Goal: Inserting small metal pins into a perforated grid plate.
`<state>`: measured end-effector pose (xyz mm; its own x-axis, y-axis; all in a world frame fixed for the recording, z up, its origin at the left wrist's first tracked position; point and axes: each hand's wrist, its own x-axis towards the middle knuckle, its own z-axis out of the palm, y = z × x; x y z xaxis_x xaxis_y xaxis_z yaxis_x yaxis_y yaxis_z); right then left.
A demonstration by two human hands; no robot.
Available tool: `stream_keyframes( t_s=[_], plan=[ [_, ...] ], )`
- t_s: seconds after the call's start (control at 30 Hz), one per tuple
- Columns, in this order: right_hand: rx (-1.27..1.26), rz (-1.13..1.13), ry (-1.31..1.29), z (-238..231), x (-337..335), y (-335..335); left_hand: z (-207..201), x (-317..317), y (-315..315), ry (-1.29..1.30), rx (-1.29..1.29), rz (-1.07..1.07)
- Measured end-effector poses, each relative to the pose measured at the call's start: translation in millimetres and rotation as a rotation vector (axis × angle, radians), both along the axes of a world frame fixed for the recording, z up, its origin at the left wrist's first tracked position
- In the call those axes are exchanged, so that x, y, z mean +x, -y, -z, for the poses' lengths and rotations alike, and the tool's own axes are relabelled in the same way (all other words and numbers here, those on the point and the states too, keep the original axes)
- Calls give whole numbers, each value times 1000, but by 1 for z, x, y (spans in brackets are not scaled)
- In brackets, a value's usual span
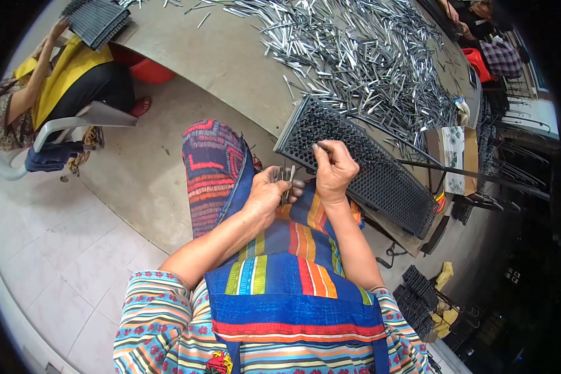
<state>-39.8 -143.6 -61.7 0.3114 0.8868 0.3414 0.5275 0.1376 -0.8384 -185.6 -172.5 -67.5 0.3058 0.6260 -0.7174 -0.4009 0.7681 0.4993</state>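
My left hand (267,192) is closed around a small bundle of thin metal strips (286,178), held upright above my lap. Close beside it, my right hand (335,173) is pinched over the near edge of a long black rack (389,194). Whatever its fingertips hold, if anything, is too small to make out. Rows of small holes cover the rack, which lies slanted along the table edge. Dark pieces appear to stand in its far-left part. Beyond it spreads a large heap of loose silvery metal strips (368,59).
The heap lies on a grey table (218,59). An open cardboard box (470,156) stands at the rack's right, with dark rods crossing nearby. A seated co-worker (62,87) at the left touches a black rack stack (98,23). Another person (474,25) is at the far right. Black racks (414,296) lie lower right.
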Motion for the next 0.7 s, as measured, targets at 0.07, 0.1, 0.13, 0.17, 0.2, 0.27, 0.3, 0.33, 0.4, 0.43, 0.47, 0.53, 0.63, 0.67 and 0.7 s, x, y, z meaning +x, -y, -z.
stream_keyframes(
  t_s=[0.07, 0.1, 0.13, 0.17, 0.2, 0.27, 0.3, 0.33, 0.4, 0.43, 0.47, 0.53, 0.63, 0.67, 0.7],
  plan=[
    [61, -52, 94, -5, -1, -3, 0, 0, 0, 11, 8, -14],
    [61, -52, 94, -5, -1, -3, 1, 0, 0, 23, 17, -28],
    [55, -50, 97, -5, -1, -3, 0, 0, 0, 23, 16, -28],
    [51, -49, 99, -5, -1, -3, -1, 0, -1, 18, 1, -49],
    [51, -49, 99, -4, -1, -3, -2, 0, -1, 12, -15, -70],
    [73, -89, 134, -2, -1, -3, -3, -1, 0, 4, -31, -71],
    [73, -88, 135, -2, -1, -2, -3, -1, 0, -4, -46, -71],
    [53, -114, 223, -1, -1, -1, -3, 0, 0, -3, -46, -69],
    [9, -140, 313, -1, -3, 2, -3, -1, 1, 1, -58, -60],
    [10, -141, 313, -3, -3, 4, -2, -1, 1, 0, -58, -60],
    [5, -150, 349, -5, -2, 4, -1, -1, 1, 16, -52, -66],
    [2, -158, 387, -8, -2, 5, 1, -1, 1, 32, -45, -71],
    [-8, -192, 380, -9, 0, 5, 1, -2, 0, 87, -28, -83],
    [-12, -200, 388, -9, 0, 6, 0, -3, 0, 109, -11, -66],
    [-16, -208, 395, -8, 1, 6, 0, -4, 0, 130, 6, -49]
  ],
)
